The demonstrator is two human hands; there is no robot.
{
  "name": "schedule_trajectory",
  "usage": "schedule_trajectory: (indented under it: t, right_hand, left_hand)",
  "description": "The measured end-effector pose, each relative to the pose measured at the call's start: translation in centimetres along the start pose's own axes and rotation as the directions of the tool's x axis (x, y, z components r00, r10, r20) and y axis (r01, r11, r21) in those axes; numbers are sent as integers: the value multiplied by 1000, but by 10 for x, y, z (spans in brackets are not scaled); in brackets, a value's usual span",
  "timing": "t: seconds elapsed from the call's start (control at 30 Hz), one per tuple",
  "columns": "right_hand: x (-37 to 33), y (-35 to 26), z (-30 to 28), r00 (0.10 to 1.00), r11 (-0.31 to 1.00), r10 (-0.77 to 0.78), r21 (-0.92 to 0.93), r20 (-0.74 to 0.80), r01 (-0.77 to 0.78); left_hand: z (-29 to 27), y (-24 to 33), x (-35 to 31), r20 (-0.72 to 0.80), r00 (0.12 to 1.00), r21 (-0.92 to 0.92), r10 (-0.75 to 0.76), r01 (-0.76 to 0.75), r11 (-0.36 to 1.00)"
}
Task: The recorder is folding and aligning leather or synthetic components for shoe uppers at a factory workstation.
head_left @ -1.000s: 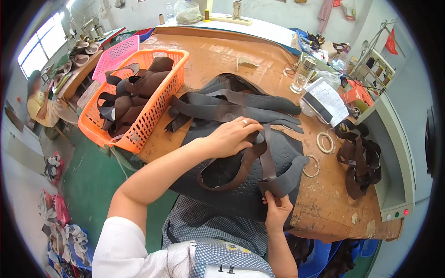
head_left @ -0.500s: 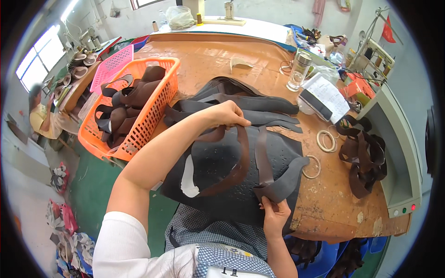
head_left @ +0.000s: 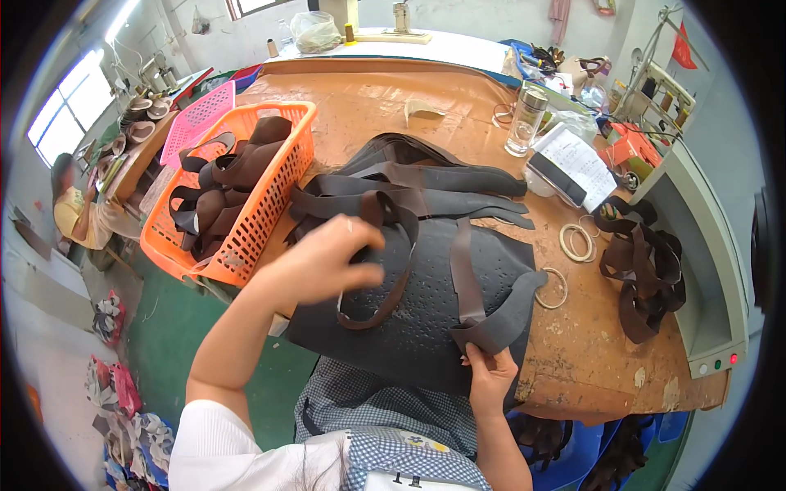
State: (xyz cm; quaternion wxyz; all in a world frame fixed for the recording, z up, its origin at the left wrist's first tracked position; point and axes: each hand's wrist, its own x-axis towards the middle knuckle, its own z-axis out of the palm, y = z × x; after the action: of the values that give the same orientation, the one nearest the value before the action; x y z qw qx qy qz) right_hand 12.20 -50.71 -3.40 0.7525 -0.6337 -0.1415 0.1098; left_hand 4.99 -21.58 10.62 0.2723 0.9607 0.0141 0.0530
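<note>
Left hand (head_left: 327, 262), centre of frame: raised above the bench, fingers curled closed around a long brown strap (head_left: 391, 270), which loops down and back up; lifted, seemingly, to draw it free of the pile

Right hand (head_left: 489, 378), lower centre right: pinching the folded end of a dark grey strap (head_left: 499, 323) between thumb and fingers, other fingers loosely bent; the grip appears to pin that end in place

Perforated dark sheet (head_left: 426, 327), centre: lies flat over the near table edge, under both straps

Pile of dark straps (head_left: 417, 184), just above centre: stacked loosely

Orange basket (head_left: 274, 192), left of centre: holds brown strap pieces, within reach of the left arm

Tape rings (head_left: 575, 243), right of centre, on the bare wooden table (head_left: 368, 98)

Clear jar (head_left: 526, 123), upper right
</note>
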Motion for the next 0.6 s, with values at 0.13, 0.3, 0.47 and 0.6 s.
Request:
schedule_trajectory:
  t: [0.13, 0.3, 0.47, 0.6]
  right_hand:
    - [6, -9, -2, 985, 971, 170, 164, 27, -172]
    - [-22, -104, -5, 996, 979, 23, 201, 86, -40]
    - [-40, -133, 0, 978, 982, 17, 182, 206, -55]
    - [-39, -106, 19, 840, 788, 437, 312, 321, -530]
  left_hand:
    - [16, 7, -62, 193, 977, 81, 88, -105, 991]
    - [33, -5, -70, 130, 985, 201, 112, -137, 970]
    - [31, -10, -58, 65, 981, 57, 184, -188, 981]
    - [27, 14, -35, -126, 978, -289, 163, -194, 938]
